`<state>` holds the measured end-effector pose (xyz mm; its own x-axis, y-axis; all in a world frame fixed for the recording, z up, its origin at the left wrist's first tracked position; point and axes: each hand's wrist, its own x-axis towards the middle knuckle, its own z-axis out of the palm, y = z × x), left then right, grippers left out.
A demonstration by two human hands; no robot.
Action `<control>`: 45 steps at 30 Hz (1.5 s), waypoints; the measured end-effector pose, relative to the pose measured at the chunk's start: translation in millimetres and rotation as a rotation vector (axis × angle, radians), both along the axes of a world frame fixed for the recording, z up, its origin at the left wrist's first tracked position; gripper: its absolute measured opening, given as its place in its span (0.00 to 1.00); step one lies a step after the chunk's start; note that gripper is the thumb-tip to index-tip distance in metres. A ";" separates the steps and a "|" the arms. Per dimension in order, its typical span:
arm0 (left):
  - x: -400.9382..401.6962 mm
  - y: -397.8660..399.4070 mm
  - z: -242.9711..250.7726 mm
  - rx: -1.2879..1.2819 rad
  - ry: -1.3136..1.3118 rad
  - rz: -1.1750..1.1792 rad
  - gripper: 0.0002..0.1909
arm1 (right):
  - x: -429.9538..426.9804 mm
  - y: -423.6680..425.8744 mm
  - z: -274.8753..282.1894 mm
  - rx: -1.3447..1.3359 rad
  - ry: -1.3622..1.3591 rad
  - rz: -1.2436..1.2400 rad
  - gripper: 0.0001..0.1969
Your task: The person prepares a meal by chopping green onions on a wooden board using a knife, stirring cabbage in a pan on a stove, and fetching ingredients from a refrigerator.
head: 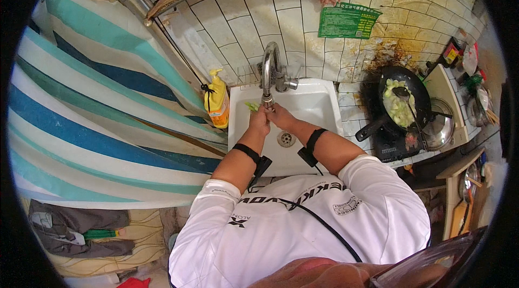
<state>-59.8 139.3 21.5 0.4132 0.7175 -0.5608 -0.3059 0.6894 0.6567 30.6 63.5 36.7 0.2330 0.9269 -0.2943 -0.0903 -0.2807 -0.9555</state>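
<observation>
Both my hands are together beneath the spout of a chrome faucet (272,59), over a white sink (259,158). My left hand (259,119) is closed on some green vegetable stalks (251,106), whose ends stick out to the left beside the faucet's nozzle. My right hand (280,117) touches the left one right at the nozzle, its fingers bent; whether it grips anything is hidden. The metal drain (286,139) shows below the hands. Black straps with small devices sit on both forearms.
A yellow pump bottle (218,103) stands left of the sink, beside a striped curtain (101,97). To the right, a black wok (419,89) with pale green vegetable pieces (397,107) and a ladle sits on a stove (389,146), near a metal lid (441,130).
</observation>
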 end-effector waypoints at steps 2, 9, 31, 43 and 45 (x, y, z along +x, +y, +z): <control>-6.5 10.1 -21.8 0.056 -0.028 -0.013 0.09 | -4.8 -0.7 -2.3 0.155 -0.371 -0.041 0.23; -9.2 22.5 -41.6 -0.048 -0.201 -0.056 0.09 | 10.7 5.7 -31.5 0.163 -0.367 0.141 0.26; 14.3 -4.1 -6.5 -0.031 -0.096 -0.132 0.11 | 8.9 -11.3 -19.6 0.048 -0.260 0.006 0.25; 6.9 -13.7 4.6 -0.128 -0.291 -0.242 0.08 | 23.9 -18.2 13.9 -0.320 0.359 0.133 0.22; 5.9 -5.1 -11.2 -0.101 -0.266 -0.234 0.08 | 18.1 -18.1 17.0 -0.379 0.421 0.119 0.22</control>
<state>-53.8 134.2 10.3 0.7006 0.5325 -0.4749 -0.2828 0.8183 0.5004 48.6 45.5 53.6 -0.0761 0.7514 -0.6555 -0.3879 -0.6279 -0.6747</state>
